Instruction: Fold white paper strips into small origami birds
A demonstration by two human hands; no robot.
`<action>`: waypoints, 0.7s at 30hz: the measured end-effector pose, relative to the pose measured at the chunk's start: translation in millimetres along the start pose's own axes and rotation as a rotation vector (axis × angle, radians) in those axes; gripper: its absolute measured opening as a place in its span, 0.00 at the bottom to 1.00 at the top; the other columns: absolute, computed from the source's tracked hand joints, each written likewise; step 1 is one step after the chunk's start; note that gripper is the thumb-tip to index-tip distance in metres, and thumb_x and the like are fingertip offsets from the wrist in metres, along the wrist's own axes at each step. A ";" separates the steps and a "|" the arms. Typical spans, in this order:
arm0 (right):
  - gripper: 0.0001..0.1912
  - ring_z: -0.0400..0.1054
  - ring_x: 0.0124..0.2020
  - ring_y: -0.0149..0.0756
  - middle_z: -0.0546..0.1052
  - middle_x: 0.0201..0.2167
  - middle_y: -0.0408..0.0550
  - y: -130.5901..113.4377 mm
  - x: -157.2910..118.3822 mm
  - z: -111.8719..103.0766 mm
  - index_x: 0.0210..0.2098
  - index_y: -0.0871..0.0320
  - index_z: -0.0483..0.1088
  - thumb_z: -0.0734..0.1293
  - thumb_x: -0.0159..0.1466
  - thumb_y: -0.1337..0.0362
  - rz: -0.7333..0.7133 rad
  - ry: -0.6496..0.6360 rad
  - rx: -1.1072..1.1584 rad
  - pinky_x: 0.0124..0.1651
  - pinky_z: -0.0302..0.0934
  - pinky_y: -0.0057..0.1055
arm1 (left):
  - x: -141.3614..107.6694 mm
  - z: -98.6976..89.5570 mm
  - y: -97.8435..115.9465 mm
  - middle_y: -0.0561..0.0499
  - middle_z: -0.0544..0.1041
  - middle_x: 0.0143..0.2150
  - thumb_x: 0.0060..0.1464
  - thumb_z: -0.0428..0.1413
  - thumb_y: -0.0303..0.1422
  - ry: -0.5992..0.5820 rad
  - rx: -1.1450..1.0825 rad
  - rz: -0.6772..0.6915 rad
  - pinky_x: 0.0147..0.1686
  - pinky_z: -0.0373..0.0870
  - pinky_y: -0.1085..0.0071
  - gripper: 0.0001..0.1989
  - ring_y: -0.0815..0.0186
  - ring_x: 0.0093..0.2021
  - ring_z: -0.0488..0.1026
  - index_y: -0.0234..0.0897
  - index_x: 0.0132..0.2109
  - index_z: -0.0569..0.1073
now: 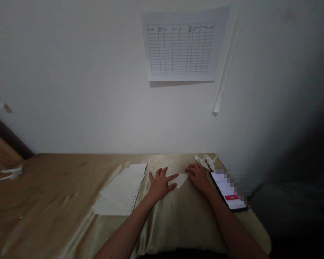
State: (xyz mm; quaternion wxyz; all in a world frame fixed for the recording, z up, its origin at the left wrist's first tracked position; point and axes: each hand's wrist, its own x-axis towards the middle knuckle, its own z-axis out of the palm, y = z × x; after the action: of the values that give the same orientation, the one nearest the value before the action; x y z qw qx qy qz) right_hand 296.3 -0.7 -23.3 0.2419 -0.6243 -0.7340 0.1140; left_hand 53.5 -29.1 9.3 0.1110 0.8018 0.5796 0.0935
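Observation:
A small white piece of paper [180, 180], folded to a triangle with its point toward me, lies on the cloth between my hands. My left hand [160, 185] rests palm down with spread fingers, its index finger and thumb on the paper's left part. At the right corner, the bent fingers of my right hand [198, 177] close together on the paper's edge. Just beyond that hand lie white folded-paper shapes [206, 161], like paper cranes. To the left is a spread stack of white loose-leaf sheets [121, 190] with punched holes along one edge.
A lit phone [229, 190] lies right of my right forearm. The table has a shiny gold-brown cloth [56, 201] and meets a white wall [83, 90]. A printed grid sheet [180, 50] hangs on the wall. Paper scraps [12, 172] lie far left.

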 end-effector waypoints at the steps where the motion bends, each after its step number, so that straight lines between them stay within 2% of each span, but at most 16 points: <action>1: 0.16 0.64 0.65 0.44 0.78 0.59 0.47 -2.3 -0.9 -0.3 0.52 0.48 0.81 0.64 0.70 0.64 -0.014 -0.007 0.008 0.70 0.53 0.42 | 0.2 0.4 -0.4 0.48 0.61 0.78 0.64 0.61 0.49 0.003 0.000 -0.003 0.68 0.37 0.20 0.25 0.39 0.78 0.52 0.71 0.66 0.71; 5: 0.16 0.64 0.65 0.44 0.78 0.59 0.48 -8.5 -3.5 1.8 0.53 0.48 0.81 0.67 0.68 0.63 -0.051 -0.041 0.022 0.71 0.52 0.44 | 1.2 1.9 -1.8 0.44 0.62 0.78 0.63 0.62 0.48 0.009 -0.016 -0.027 0.70 0.37 0.22 0.31 0.40 0.77 0.52 0.58 0.71 0.69; 8: 0.17 0.64 0.65 0.45 0.78 0.60 0.48 -9.7 -4.4 3.2 0.54 0.48 0.81 0.68 0.67 0.63 -0.066 -0.045 0.025 0.72 0.51 0.46 | 1.6 2.3 -2.1 0.43 0.63 0.77 0.62 0.62 0.47 0.021 -0.032 -0.029 0.71 0.37 0.23 0.29 0.41 0.77 0.54 0.53 0.68 0.73; 15: 0.17 0.65 0.64 0.44 0.79 0.58 0.50 -17.4 -4.7 2.4 0.56 0.50 0.79 0.67 0.69 0.63 -0.119 -0.055 0.055 0.70 0.54 0.44 | 1.3 0.9 -2.4 0.45 0.66 0.74 0.61 0.64 0.39 0.107 -0.069 0.003 0.71 0.42 0.27 0.24 0.46 0.74 0.57 0.55 0.64 0.75; 21: 0.11 0.71 0.55 0.44 0.83 0.46 0.49 -21.5 -8.5 1.4 0.45 0.53 0.81 0.68 0.66 0.65 -0.093 -0.038 0.164 0.63 0.60 0.41 | 0.5 0.8 -1.8 0.48 0.66 0.74 0.61 0.64 0.33 0.152 -0.098 0.040 0.72 0.41 0.28 0.20 0.47 0.74 0.57 0.55 0.59 0.77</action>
State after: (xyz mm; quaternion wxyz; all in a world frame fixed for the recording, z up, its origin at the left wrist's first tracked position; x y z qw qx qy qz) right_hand 277.9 -12.9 -16.2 0.2834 -0.5654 -0.7548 0.1741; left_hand 52.3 -28.2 8.1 0.1039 0.7974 0.5650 0.1847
